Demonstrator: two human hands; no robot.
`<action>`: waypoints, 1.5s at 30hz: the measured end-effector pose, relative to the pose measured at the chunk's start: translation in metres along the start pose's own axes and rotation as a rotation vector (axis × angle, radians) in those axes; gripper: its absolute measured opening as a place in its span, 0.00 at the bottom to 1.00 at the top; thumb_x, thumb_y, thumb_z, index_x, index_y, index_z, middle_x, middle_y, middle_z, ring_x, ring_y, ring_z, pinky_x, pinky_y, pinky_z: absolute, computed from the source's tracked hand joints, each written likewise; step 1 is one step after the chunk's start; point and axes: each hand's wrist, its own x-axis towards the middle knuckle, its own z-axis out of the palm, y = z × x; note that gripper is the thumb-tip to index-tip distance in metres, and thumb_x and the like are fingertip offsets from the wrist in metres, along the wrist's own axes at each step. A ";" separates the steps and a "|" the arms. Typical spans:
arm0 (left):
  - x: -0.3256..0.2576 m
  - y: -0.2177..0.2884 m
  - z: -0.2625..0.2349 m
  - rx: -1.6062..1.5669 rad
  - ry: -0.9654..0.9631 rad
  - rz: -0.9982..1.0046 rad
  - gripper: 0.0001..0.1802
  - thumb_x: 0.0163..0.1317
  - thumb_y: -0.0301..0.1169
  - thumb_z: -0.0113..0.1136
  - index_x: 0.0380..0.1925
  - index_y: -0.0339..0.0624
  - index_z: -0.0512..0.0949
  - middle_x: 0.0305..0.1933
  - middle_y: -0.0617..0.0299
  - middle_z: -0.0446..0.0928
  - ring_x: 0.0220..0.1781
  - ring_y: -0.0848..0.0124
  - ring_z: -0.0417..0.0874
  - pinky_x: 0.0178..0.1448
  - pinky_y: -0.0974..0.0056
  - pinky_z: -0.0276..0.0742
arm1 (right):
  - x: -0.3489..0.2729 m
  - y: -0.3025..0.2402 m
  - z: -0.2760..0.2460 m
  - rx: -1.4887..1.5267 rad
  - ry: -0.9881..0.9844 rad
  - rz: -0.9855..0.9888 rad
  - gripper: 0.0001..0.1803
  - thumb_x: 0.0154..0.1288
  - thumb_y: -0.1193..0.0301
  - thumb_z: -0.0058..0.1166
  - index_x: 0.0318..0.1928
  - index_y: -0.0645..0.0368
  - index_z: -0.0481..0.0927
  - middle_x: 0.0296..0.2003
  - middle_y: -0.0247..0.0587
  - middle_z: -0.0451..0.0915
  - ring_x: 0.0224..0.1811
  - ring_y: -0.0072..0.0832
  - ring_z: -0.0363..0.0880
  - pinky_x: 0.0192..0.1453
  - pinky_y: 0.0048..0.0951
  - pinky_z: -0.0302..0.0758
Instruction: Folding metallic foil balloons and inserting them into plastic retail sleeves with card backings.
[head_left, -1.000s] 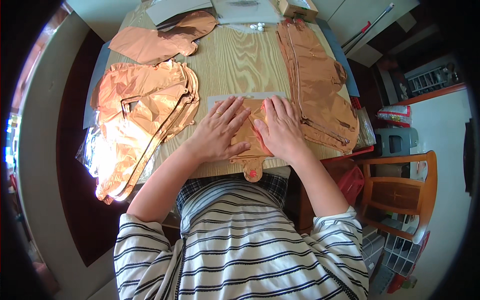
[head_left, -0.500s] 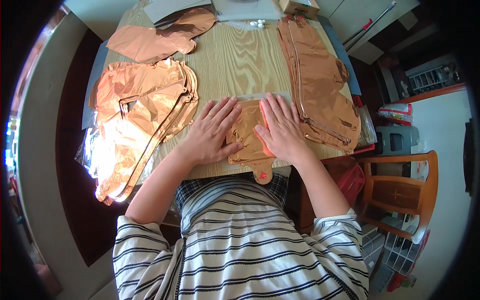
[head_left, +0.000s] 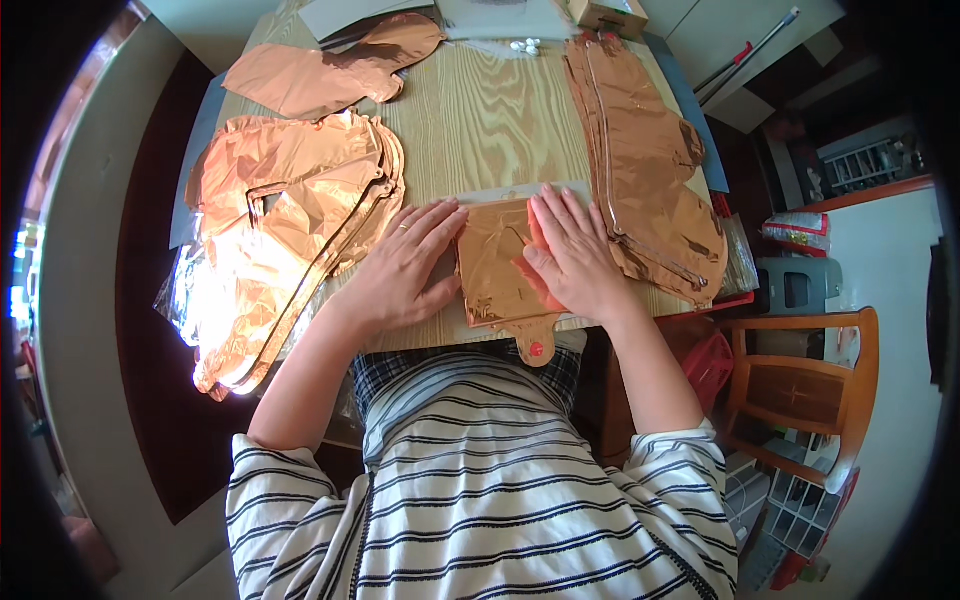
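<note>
Both hands lie flat, palms down and fingers spread, gripping nothing. The right hand (head_left: 572, 255) presses on a small folded rose-gold foil balloon (head_left: 495, 265) at the near edge of the wooden table (head_left: 490, 110), covering its right part. The left hand (head_left: 400, 270) rests beside it on the bare wood, its fingertips just reaching the balloon's left edge. The balloon lies flat on a clear plastic sleeve (head_left: 510, 190) whose far edge shows beyond the fingertips, and its small valve tab with a red dot (head_left: 536, 349) hangs past the table edge toward the person's striped shirt (head_left: 480, 480). To the left of the left hand sits a thick stack of flat rose-gold balloons (head_left: 290, 230), shining brightly where light hits it and overhanging the table's left side on crinkled clear film. Farther back on the left lies another single flat balloon (head_left: 320, 70). To the right of the right hand, a long pile of the same foil (head_left: 645, 160) runs from the far edge to the near right corner. A wooden chair (head_left: 800, 390) stands off to the right of the table.
</note>
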 end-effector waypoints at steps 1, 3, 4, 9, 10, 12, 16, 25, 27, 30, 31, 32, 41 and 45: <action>0.000 0.001 -0.001 -0.036 0.001 0.005 0.43 0.63 0.41 0.62 0.77 0.41 0.58 0.78 0.43 0.60 0.79 0.48 0.60 0.81 0.48 0.56 | 0.000 0.004 -0.002 0.035 -0.004 -0.013 0.36 0.78 0.53 0.44 0.76 0.63 0.58 0.78 0.54 0.56 0.81 0.49 0.50 0.82 0.54 0.44; 0.002 0.005 -0.003 -0.101 0.061 -0.032 0.41 0.62 0.37 0.64 0.74 0.41 0.62 0.72 0.44 0.67 0.73 0.48 0.69 0.76 0.50 0.65 | 0.002 0.011 -0.008 0.250 0.058 -0.033 0.32 0.77 0.61 0.48 0.75 0.62 0.61 0.75 0.54 0.61 0.79 0.49 0.56 0.80 0.51 0.52; 0.004 0.007 -0.003 -0.133 0.090 -0.051 0.39 0.62 0.35 0.65 0.73 0.41 0.64 0.69 0.44 0.71 0.69 0.48 0.73 0.73 0.51 0.70 | 0.003 0.014 -0.010 0.358 0.089 -0.043 0.31 0.76 0.65 0.50 0.74 0.62 0.63 0.74 0.54 0.64 0.77 0.49 0.60 0.79 0.49 0.56; 0.037 0.008 -0.009 -0.213 0.129 -0.154 0.28 0.62 0.35 0.67 0.62 0.38 0.76 0.51 0.50 0.81 0.55 0.53 0.83 0.60 0.54 0.78 | 0.002 0.011 -0.024 0.493 0.219 0.047 0.23 0.71 0.77 0.54 0.65 0.63 0.74 0.58 0.55 0.80 0.59 0.46 0.80 0.65 0.37 0.75; 0.044 0.008 -0.010 -0.219 0.112 -0.176 0.28 0.62 0.34 0.67 0.62 0.38 0.76 0.51 0.50 0.81 0.55 0.53 0.83 0.60 0.54 0.78 | 0.000 0.011 -0.027 0.461 0.284 0.035 0.21 0.71 0.76 0.54 0.63 0.63 0.76 0.56 0.55 0.81 0.56 0.45 0.82 0.61 0.37 0.77; 0.054 0.007 -0.007 -0.166 0.105 -0.190 0.26 0.63 0.34 0.67 0.60 0.39 0.77 0.50 0.49 0.81 0.53 0.53 0.83 0.58 0.54 0.79 | -0.004 0.010 -0.036 0.401 0.351 0.093 0.17 0.71 0.74 0.56 0.58 0.64 0.79 0.50 0.54 0.84 0.48 0.43 0.85 0.54 0.36 0.80; 0.067 0.010 0.005 -0.104 0.107 -0.040 0.23 0.63 0.35 0.67 0.57 0.37 0.79 0.46 0.49 0.80 0.49 0.53 0.83 0.56 0.53 0.80 | -0.044 -0.008 -0.070 0.298 0.180 0.380 0.11 0.71 0.67 0.59 0.44 0.64 0.85 0.33 0.50 0.85 0.31 0.38 0.86 0.38 0.36 0.79; 0.076 0.027 0.030 -0.102 0.055 0.056 0.21 0.60 0.35 0.68 0.52 0.38 0.81 0.43 0.51 0.79 0.49 0.52 0.81 0.55 0.53 0.78 | -0.119 -0.021 -0.028 1.103 -0.040 0.773 0.20 0.74 0.57 0.59 0.43 0.65 0.85 0.30 0.39 0.86 0.26 0.21 0.84 0.29 0.20 0.76; 0.077 0.030 0.030 -0.125 0.049 0.048 0.21 0.60 0.35 0.68 0.52 0.38 0.81 0.42 0.51 0.79 0.47 0.53 0.82 0.53 0.54 0.79 | -0.122 -0.024 -0.022 1.198 -0.025 0.813 0.19 0.74 0.57 0.59 0.43 0.64 0.85 0.31 0.38 0.87 0.26 0.20 0.84 0.28 0.18 0.74; 0.078 0.033 0.027 -0.191 -0.012 -0.018 0.22 0.60 0.36 0.69 0.52 0.37 0.82 0.42 0.50 0.80 0.45 0.54 0.84 0.51 0.55 0.80 | -0.117 -0.032 -0.024 1.162 -0.057 0.835 0.16 0.73 0.61 0.60 0.43 0.65 0.84 0.31 0.38 0.86 0.26 0.19 0.83 0.28 0.18 0.74; 0.079 0.034 0.026 -0.225 -0.038 -0.044 0.22 0.60 0.36 0.69 0.52 0.37 0.82 0.43 0.50 0.81 0.45 0.55 0.85 0.51 0.56 0.81 | -0.116 -0.032 -0.024 1.142 -0.015 0.809 0.15 0.73 0.63 0.61 0.43 0.65 0.84 0.31 0.38 0.86 0.25 0.19 0.83 0.28 0.19 0.75; 0.079 0.035 0.023 -0.256 -0.063 -0.071 0.22 0.61 0.36 0.69 0.52 0.37 0.82 0.44 0.50 0.82 0.44 0.55 0.85 0.50 0.57 0.81 | -0.115 -0.032 -0.024 1.121 0.026 0.781 0.14 0.72 0.65 0.61 0.44 0.66 0.84 0.31 0.38 0.86 0.25 0.18 0.82 0.28 0.19 0.75; 0.102 0.035 0.016 -0.488 -0.242 -0.310 0.22 0.64 0.35 0.68 0.53 0.33 0.81 0.38 0.53 0.86 0.40 0.65 0.87 0.48 0.61 0.83 | -0.101 -0.025 -0.011 0.930 0.197 0.622 0.10 0.68 0.72 0.63 0.44 0.66 0.85 0.32 0.36 0.87 0.31 0.17 0.82 0.37 0.21 0.79; 0.108 0.039 0.010 -0.609 -0.266 -0.416 0.22 0.64 0.34 0.68 0.55 0.33 0.80 0.39 0.54 0.86 0.36 0.69 0.87 0.40 0.64 0.83 | -0.103 -0.023 -0.008 0.907 0.204 0.654 0.09 0.68 0.73 0.64 0.43 0.66 0.86 0.31 0.35 0.87 0.34 0.17 0.82 0.42 0.23 0.79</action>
